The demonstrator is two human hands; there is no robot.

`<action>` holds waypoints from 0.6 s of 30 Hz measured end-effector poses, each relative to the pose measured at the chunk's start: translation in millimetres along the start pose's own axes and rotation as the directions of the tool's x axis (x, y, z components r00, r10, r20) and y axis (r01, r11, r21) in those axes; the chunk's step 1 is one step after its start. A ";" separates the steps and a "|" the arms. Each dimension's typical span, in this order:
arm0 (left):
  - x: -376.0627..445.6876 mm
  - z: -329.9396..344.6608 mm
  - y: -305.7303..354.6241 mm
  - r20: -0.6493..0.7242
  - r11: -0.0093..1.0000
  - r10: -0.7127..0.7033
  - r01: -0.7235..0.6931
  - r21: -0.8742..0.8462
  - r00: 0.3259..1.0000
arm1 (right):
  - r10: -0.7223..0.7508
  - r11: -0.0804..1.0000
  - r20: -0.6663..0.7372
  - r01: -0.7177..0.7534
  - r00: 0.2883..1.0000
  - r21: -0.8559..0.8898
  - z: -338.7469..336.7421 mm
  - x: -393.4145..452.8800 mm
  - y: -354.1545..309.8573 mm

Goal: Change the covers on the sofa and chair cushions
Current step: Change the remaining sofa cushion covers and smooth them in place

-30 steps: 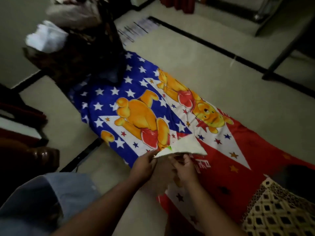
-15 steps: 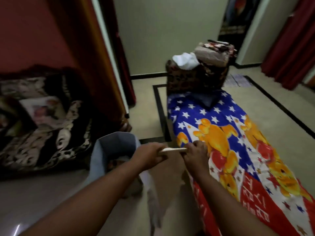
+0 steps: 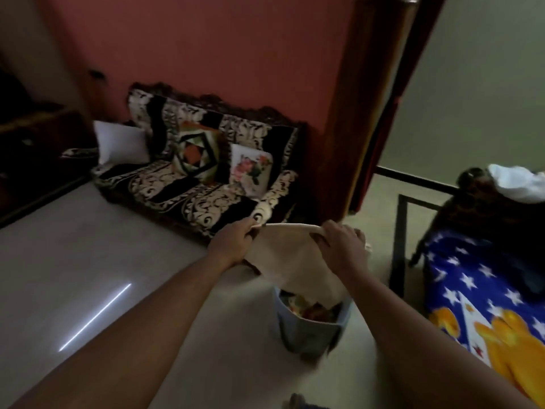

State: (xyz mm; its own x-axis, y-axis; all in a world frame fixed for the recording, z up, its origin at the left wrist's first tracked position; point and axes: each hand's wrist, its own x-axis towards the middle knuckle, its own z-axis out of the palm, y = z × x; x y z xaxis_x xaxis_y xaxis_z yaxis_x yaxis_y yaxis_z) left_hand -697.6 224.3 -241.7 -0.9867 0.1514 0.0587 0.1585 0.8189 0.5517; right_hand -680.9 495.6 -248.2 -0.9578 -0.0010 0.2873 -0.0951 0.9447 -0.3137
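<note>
A beige cushion cover point(image 3: 292, 261) hangs stretched between my hands. My left hand point(image 3: 234, 242) grips its top left edge and my right hand point(image 3: 342, 245) grips the top right edge. The cloth droops into a pale blue basket point(image 3: 309, 329) on the floor below, which holds other fabrics. Behind stands a sofa point(image 3: 188, 190) in a black and cream patterned cover. Three cushions lean on it: a plain white one point(image 3: 122, 143), a geometric patchwork one point(image 3: 196, 152) and a floral one point(image 3: 250, 169).
A blue, white and red cartoon-bear blanket point(image 3: 483, 299) lies on the floor at the right. Beyond it a dark patterned chair point(image 3: 477, 211) carries white cloth point(image 3: 519, 181). A dark wooden door frame point(image 3: 380, 107) stands between the sofa and the green wall.
The view has swung left from the blanket to the sofa. Both hands kept hold of the beige cover and lifted it over the blue basket.
</note>
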 end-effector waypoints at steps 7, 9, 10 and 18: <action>22.8 -61.2 -84.9 -0.204 0.954 -0.225 0.173 -0.245 0.953 | -0.152 0.980 0.013 0.149 0.988 0.135 85.2 86.8 -111.0; 36.4 -77.4 -110.3 -0.236 0.953 -0.246 0.189 -0.238 0.940 | -0.191 0.955 0.054 0.172 0.980 0.243 110.8 109.4 -140.1; 41.2 -84.5 -121.9 -0.252 0.955 -0.255 0.203 -0.215 0.933 | -0.190 0.938 0.082 0.156 0.978 0.310 121.2 117.2 -151.5; 66.4 -151.9 -245.7 -0.327 0.902 -0.429 0.417 -0.110 0.842 | -0.358 0.934 0.537 0.295 0.764 0.202 225.6 208.0 -236.0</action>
State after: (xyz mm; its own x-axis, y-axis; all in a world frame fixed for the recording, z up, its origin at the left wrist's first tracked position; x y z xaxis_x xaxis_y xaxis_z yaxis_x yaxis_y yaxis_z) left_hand -807.4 -50.9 -247.0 -0.9106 -0.4045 0.0850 -0.2720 0.7412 0.6137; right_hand -918.8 198.5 -318.6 -0.8434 -0.5147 -0.1542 -0.4263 0.8156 -0.3913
